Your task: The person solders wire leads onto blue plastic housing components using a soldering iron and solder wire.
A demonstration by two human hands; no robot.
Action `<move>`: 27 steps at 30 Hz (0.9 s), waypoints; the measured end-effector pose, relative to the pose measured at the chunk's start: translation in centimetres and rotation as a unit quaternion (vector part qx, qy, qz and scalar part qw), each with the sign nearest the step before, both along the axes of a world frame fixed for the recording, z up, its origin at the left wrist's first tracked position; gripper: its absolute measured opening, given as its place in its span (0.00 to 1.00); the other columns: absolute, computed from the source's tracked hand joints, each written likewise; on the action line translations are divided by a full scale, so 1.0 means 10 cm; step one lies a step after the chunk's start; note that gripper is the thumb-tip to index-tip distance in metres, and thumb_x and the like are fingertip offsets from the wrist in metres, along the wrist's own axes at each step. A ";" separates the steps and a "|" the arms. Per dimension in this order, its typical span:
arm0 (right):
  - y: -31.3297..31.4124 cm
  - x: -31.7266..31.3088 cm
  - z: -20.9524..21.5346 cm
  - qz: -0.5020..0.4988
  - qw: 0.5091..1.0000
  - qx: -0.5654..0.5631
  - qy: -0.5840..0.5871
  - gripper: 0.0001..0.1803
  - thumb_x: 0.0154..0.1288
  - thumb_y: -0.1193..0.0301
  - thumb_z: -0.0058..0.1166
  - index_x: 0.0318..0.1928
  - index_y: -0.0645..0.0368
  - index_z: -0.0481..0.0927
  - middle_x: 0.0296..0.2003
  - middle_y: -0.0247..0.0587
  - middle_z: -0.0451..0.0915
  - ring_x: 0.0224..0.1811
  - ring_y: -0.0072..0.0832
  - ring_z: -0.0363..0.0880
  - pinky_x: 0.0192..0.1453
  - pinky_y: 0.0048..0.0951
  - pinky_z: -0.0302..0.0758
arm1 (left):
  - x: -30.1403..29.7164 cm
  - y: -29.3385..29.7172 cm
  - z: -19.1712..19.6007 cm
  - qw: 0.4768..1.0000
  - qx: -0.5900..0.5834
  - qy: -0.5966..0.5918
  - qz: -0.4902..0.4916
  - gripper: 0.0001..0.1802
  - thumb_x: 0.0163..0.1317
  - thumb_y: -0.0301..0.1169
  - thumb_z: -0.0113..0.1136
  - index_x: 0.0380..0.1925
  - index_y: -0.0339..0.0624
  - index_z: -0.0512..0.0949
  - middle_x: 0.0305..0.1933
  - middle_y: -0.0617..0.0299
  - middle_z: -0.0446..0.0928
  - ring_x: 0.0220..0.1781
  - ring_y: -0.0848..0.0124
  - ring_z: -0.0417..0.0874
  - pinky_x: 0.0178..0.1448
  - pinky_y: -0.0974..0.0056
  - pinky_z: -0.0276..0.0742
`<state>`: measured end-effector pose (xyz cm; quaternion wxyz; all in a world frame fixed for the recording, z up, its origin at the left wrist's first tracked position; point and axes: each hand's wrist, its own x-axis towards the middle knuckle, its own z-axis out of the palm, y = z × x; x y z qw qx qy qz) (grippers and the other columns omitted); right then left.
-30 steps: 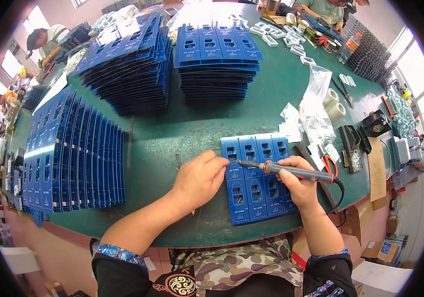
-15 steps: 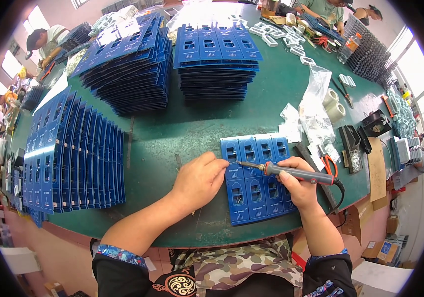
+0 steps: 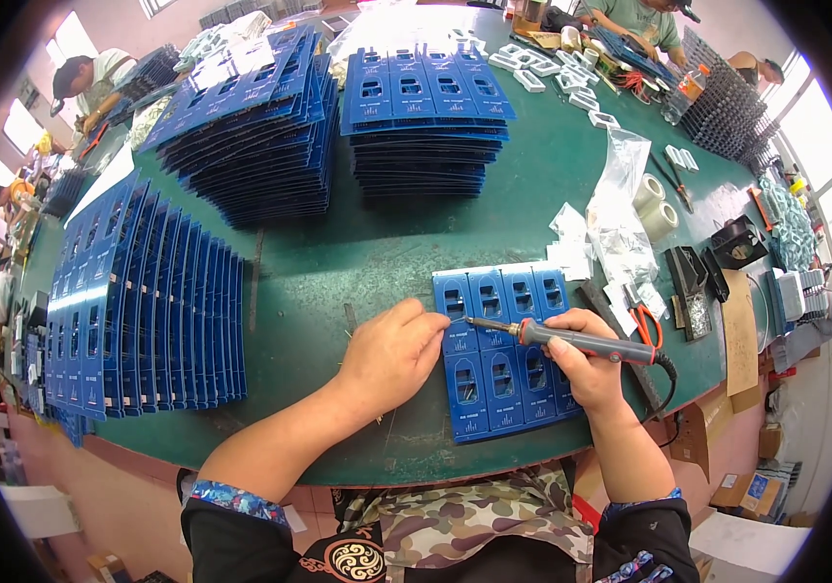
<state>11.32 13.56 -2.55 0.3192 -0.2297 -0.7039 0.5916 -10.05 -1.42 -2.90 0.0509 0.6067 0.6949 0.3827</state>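
A blue panel of small circuit boards (image 3: 493, 389) lies on the green table (image 3: 338, 262) near the front edge. My right hand (image 3: 581, 364) grips a soldering iron (image 3: 571, 340), whose tip touches the panel's upper left board. My left hand (image 3: 391, 355) rests on the table at the panel's left edge, its fingertips pinched right beside the iron's tip. What the fingers pinch is too small to make out.
Stacks of blue panels stand at the back (image 3: 425, 107) and back left (image 3: 251, 136); a fanned row (image 3: 144, 301) lies at the left. Clear bags (image 3: 620, 214), tape rolls (image 3: 657, 204), red-handled cutters (image 3: 644, 321) and black tools (image 3: 693, 282) lie at the right. Other people work at the far edge.
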 end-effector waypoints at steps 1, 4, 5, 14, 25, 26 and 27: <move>0.00 0.00 0.00 0.000 1.000 0.002 -0.001 0.10 0.59 0.73 0.59 0.39 0.66 0.79 0.31 0.36 0.78 0.31 0.18 0.72 0.36 0.22 0.70 | 0.00 0.00 0.00 1.000 0.000 0.002 0.000 0.06 0.57 0.25 0.61 0.35 0.40 0.80 0.30 0.58 0.75 0.30 0.59 0.79 0.33 0.59 0.76; -0.01 -0.02 0.02 0.002 1.000 0.003 -0.002 0.10 0.59 0.74 0.59 0.39 0.67 0.79 0.30 0.35 0.78 0.30 0.17 0.72 0.35 0.21 0.69 | 0.00 0.01 -0.02 1.000 -0.001 -0.002 0.000 0.06 0.57 0.25 0.60 0.35 0.40 0.80 0.30 0.58 0.75 0.30 0.59 0.79 0.34 0.59 0.77; 0.00 -0.01 0.01 0.002 1.000 0.003 -0.002 0.10 0.59 0.74 0.59 0.39 0.67 0.79 0.30 0.35 0.78 0.30 0.17 0.72 0.35 0.21 0.69 | 0.00 0.01 -0.02 1.000 -0.001 -0.002 0.000 0.06 0.57 0.25 0.60 0.35 0.40 0.80 0.30 0.58 0.75 0.30 0.59 0.79 0.34 0.59 0.77; 0.01 -0.01 -0.01 0.004 1.000 0.009 0.000 0.09 0.59 0.74 0.59 0.38 0.67 0.79 0.28 0.34 0.77 0.29 0.16 0.71 0.34 0.20 0.68 | 0.01 0.02 0.00 1.000 -0.012 0.001 0.000 0.06 0.58 0.25 0.60 0.35 0.41 0.80 0.31 0.58 0.75 0.31 0.59 0.79 0.34 0.58 0.76; 0.04 -0.09 0.08 -0.007 1.000 -0.024 -0.013 0.12 0.62 0.73 0.59 0.44 0.67 0.78 0.33 0.32 0.77 0.33 0.13 0.70 0.38 0.18 0.68 | -0.07 0.09 0.01 1.000 0.001 -0.012 0.023 0.06 0.59 0.26 0.60 0.36 0.40 0.80 0.30 0.58 0.74 0.30 0.59 0.79 0.34 0.59 0.75; 0.04 -0.10 0.09 -0.007 1.000 -0.027 -0.011 0.12 0.62 0.73 0.59 0.44 0.66 0.78 0.33 0.31 0.77 0.33 0.13 0.70 0.39 0.18 0.68 | -0.08 0.10 0.01 1.000 0.002 -0.012 0.023 0.06 0.59 0.26 0.60 0.36 0.40 0.80 0.30 0.58 0.74 0.30 0.59 0.79 0.34 0.59 0.75; 0.04 -0.11 0.08 -0.006 1.000 -0.027 -0.011 0.12 0.62 0.73 0.59 0.44 0.66 0.78 0.33 0.31 0.77 0.33 0.13 0.70 0.39 0.18 0.68 | -0.08 0.11 0.00 1.000 0.004 -0.012 0.020 0.06 0.59 0.26 0.60 0.36 0.40 0.80 0.30 0.58 0.75 0.31 0.59 0.79 0.34 0.59 0.76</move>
